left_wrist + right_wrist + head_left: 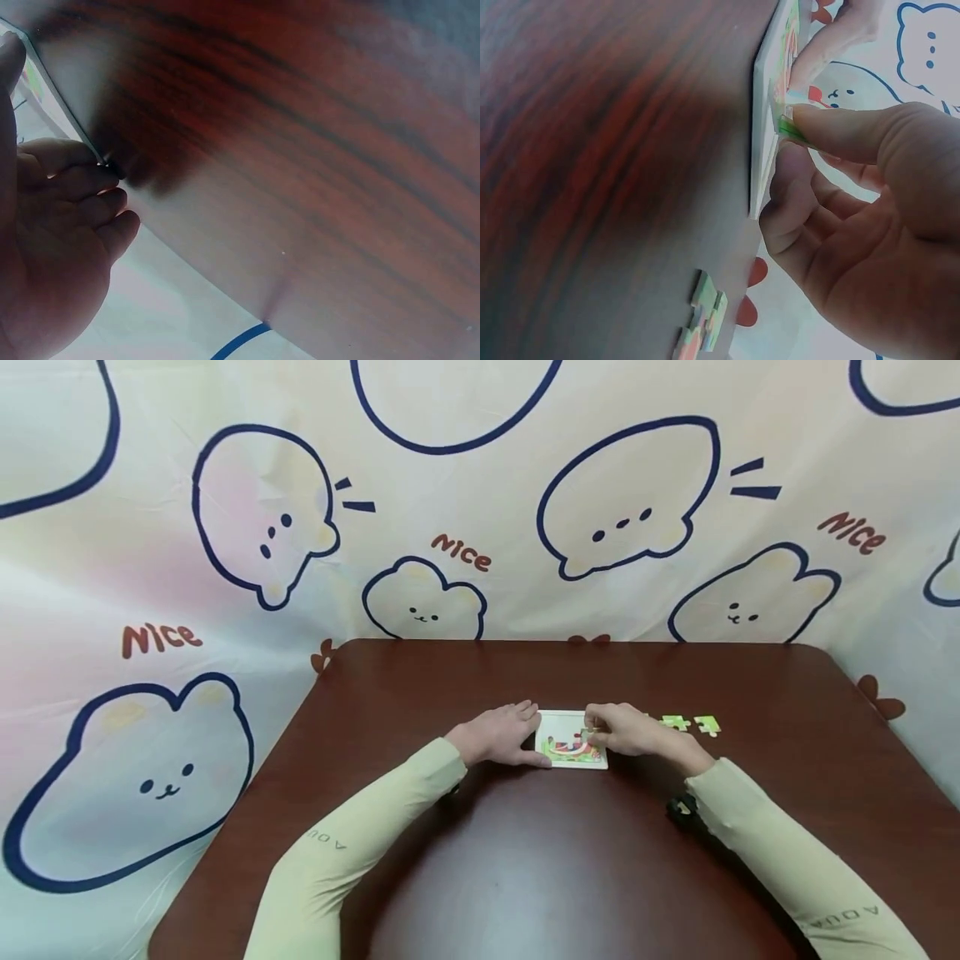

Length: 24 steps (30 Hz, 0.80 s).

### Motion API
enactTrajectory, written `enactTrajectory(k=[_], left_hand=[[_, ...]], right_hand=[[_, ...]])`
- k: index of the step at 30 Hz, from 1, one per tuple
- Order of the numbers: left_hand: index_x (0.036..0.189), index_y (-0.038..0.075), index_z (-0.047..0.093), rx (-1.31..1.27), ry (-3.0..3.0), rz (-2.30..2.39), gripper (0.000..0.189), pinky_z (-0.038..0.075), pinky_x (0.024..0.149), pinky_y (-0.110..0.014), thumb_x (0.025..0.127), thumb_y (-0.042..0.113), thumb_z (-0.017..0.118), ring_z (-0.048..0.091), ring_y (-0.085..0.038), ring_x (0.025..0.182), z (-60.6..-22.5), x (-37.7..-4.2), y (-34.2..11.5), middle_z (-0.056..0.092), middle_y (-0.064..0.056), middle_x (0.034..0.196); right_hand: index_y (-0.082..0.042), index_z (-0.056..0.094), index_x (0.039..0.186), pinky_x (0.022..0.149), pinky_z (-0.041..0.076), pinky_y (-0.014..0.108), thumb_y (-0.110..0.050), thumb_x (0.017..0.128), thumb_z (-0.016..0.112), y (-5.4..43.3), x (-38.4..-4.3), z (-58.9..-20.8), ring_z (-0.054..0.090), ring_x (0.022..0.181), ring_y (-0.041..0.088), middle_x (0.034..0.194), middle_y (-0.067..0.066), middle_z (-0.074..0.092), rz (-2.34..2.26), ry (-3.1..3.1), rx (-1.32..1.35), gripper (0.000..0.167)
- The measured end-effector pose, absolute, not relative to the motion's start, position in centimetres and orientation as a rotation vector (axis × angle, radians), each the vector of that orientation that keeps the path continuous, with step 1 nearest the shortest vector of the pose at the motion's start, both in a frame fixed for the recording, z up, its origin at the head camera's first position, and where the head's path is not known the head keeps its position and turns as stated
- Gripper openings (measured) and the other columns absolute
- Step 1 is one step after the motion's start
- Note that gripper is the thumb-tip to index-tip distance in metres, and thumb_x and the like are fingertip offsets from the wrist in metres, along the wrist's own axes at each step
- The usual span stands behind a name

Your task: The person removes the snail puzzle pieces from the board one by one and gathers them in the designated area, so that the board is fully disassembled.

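A small jigsaw puzzle board (558,722) with a white rim lies on the table, its lower part filled with colourful pieces and its upper part bare white. My left hand (498,737) rests against the board's left side, fingers extended at the upper left edge and thumb along the lower left corner. Over the right side of the board, my right hand (633,731) pinches a puzzle piece (790,130) between thumb and index finger. A green edge of that piece shows in the right wrist view; the fingertips cover the rest.
To the right of the board lie loose green puzzle pieces (707,725), also seen low in the right wrist view. The dark brown table (480,860) reaches back to a cloth backdrop (510,510) with cartoon outlines.
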<state>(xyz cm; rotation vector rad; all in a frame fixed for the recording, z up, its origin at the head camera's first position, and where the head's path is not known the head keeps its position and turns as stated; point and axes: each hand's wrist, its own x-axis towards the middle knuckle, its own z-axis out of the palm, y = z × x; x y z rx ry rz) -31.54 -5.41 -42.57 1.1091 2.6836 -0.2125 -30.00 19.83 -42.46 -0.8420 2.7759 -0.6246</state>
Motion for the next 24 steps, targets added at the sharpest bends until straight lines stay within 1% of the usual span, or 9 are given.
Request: enactTrajectory(k=[4,8,12,15,20,24], left_hand=[[0.155,0.006,0.027,1.121,2.695,-0.208,0.101,0.022,0.123,-0.037,0.087,0.079,0.041,0.018,-0.025,0.153,-41.7,-32.9,-4.7,0.021,-0.015,0.163],[0.155,0.006,0.027,1.118,2.723,-0.219,0.101,0.022,0.123,-0.036,0.087,0.079,0.04,0.018,-0.025,0.153,-41.2,-33.6,-4.7,0.021,-0.014,0.164],[0.155,0.007,0.028,1.1,2.722,-0.221,0.1,0.024,0.123,-0.036,0.087,0.079,0.041,0.019,-0.024,0.153,-41.5,-33.1,-5.1,0.022,-0.014,0.163],[0.155,0.006,0.028,1.109,2.682,-0.204,0.101,0.024,0.123,-0.036,0.086,0.08,0.04,0.018,-0.025,0.153,-42.1,-32.4,-5.3,0.021,-0.014,0.163],[0.155,0.007,0.028,1.111,2.686,-0.192,0.101,0.022,0.123,-0.036,0.086,0.081,0.038,0.018,-0.023,0.153,-42.8,-31.7,-5.4,0.022,-0.012,0.163],[0.155,0.007,0.028,1.108,2.686,-0.2,0.1,0.024,0.123,-0.036,0.087,0.08,0.04,0.018,-0.023,0.153,-42.8,-31.6,-5.4,0.022,-0.012,0.163]], right_hand=[[-0.014,0.053,0.086,0.06,0.036,0.027,-0.019,0.094,0.066,20.5,-31.0,-41.1,0.043,0.062,0.013,0.072,-0.002,0.049,-0.577,2.796,-0.839,0.016],[-0.015,0.052,0.083,0.059,0.037,0.027,-0.018,0.093,0.067,20.3,-31.5,-40.6,0.046,0.063,0.013,0.075,-0.001,0.056,-0.534,2.837,-0.862,0.018],[-0.015,0.054,0.081,0.06,0.041,0.026,-0.012,0.092,0.066,19.6,-31.0,-41.2,0.049,0.063,0.011,0.081,-0.001,0.063,-0.568,2.827,-0.898,0.017],[-0.016,0.055,0.08,0.058,0.041,0.024,-0.008,0.091,0.065,19.2,-30.1,-41.9,0.049,0.061,0.009,0.083,-0.002,0.065,-0.578,2.785,-0.878,0.017],[-0.017,0.055,0.08,0.054,0.039,0.023,-0.007,0.089,0.066,18.7,-29.3,-42.0,0.047,0.059,0.01,0.077,-0.004,0.064,-0.585,2.786,-0.857,0.017],[-0.017,0.055,0.082,0.056,0.041,0.023,-0.008,0.088,0.066,18.7,-29.2,-41.7,0.049,0.061,0.009,0.083,-0.004,0.065,-0.612,2.779,-0.864,0.016]])
